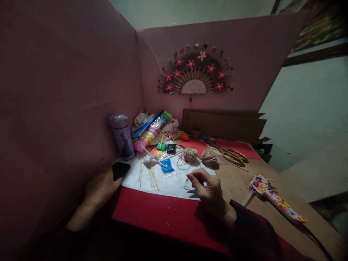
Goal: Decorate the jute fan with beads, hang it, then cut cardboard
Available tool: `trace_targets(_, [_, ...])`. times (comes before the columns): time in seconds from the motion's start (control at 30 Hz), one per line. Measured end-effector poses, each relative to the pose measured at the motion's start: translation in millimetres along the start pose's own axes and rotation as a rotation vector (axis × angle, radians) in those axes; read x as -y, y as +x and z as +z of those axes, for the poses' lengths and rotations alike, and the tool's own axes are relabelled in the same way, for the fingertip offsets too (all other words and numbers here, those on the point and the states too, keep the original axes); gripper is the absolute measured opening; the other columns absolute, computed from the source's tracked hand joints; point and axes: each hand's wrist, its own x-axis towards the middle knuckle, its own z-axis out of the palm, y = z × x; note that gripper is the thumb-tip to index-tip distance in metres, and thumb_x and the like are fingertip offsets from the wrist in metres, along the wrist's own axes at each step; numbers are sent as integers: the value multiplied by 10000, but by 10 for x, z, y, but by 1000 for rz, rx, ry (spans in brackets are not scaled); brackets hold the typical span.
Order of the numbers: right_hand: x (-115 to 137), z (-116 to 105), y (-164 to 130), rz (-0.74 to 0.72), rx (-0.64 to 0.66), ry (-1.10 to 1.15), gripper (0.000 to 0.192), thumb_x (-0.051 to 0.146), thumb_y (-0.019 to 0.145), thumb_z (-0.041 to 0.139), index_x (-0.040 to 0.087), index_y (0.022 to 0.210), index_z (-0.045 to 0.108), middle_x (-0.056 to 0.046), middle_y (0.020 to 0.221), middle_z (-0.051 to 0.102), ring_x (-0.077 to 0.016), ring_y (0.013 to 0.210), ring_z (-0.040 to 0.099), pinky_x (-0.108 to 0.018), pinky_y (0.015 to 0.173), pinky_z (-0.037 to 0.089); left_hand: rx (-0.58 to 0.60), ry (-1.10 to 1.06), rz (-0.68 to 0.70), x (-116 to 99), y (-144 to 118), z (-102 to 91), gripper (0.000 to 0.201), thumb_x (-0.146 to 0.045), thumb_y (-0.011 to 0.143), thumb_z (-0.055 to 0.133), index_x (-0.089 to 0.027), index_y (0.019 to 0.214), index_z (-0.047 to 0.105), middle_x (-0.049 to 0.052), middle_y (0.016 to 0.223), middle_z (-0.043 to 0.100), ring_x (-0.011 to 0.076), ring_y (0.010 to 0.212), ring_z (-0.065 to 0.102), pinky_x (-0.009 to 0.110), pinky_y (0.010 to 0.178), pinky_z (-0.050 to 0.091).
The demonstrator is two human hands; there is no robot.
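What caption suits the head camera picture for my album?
Left hand touching a black object, right hand near twine balls, flowery fan behind.

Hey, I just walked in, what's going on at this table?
A person is at a craft table. Their left hand touches a dark flat object by the white sheet. The right hand is over that sheet, fingers bent; whether it holds anything is unclear. Thin sticks and a blue packet lie on the sheet, with two twine balls beyond the right hand. A flower-patterned glue gun lies off to the right.
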Motion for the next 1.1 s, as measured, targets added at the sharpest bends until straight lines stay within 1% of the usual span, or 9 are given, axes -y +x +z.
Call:
trace_targets(0.2, [-7,10,2,13,10,3,180,323,846,555,222,699,577,29,528,511,-115,450,439,-243,452,373,66,63,-16,-24,11,-31,524,-493,814,376,-159,1176,555,198,1029,670,381,925,633,405,671,445])
trace_targets(0.6, [-25,17,-3,26,28,18,164,311,844,566,224,706,577,38,514,503,-111,433,445,-238,443,370,42,176,-8,-112,-73,-84,472,-427,854,394,-68,1114,554,247,1020,650,389,920,621,417,695,449])
trace_targets(0.7, [-19,18,-2,23,29,20,164,312,845,565,226,706,578,42,507,495,-109,429,441,-234,438,370,-126,314,23,-335,-274,-141,555,-470,813,507,-37,1160,531,294,1150,571,446,1037,534,492,752,430])
trace_targets(0.77, [-17,16,1,22,24,20,165,311,846,565,223,707,578,46,499,483,-107,423,439,-231,430,365,-248,280,141,-563,-455,-150,576,-433,798,563,-81,1249,489,250,1328,464,426,1186,422,524,864,384])
trace_targets(0.8, [-18,13,1,20,19,16,166,311,847,565,220,709,578,46,498,481,-107,423,441,-231,431,365,-266,229,244,-691,-543,-141,553,-393,799,581,-110,1265,486,216,1352,460,395,1242,377,521,934,341])
trace_targets(0.87, [-23,6,-3,19,10,11,171,310,858,550,216,718,578,41,507,491,-109,437,459,-233,447,374,-159,113,442,-948,-686,-103,481,-329,794,608,-167,1239,522,159,1313,525,343,1242,403,491,977,322])
trace_targets(0.93, [-29,-1,-11,33,-2,24,191,313,882,511,211,732,572,36,520,504,-110,449,472,-234,462,383,-44,38,611,-1184,-760,-51,396,-337,800,607,-186,1164,569,131,1229,589,328,1193,454,477,939,365])
trace_targets(1.03, [-33,-6,-18,74,-44,65,195,334,888,503,203,748,536,41,527,501,-102,432,459,-226,440,374,-1,-12,735,-1466,-737,16,284,-337,832,562,-185,1069,599,102,1060,656,303,1058,531,443,840,420])
trace_targets(1.1, [-34,-4,-15,95,-95,68,200,352,858,552,200,737,503,47,525,494,-97,421,450,-219,423,368,-27,-4,739,-1613,-662,54,225,-317,841,542,-178,1003,612,96,981,669,290,985,554,426,794,427])
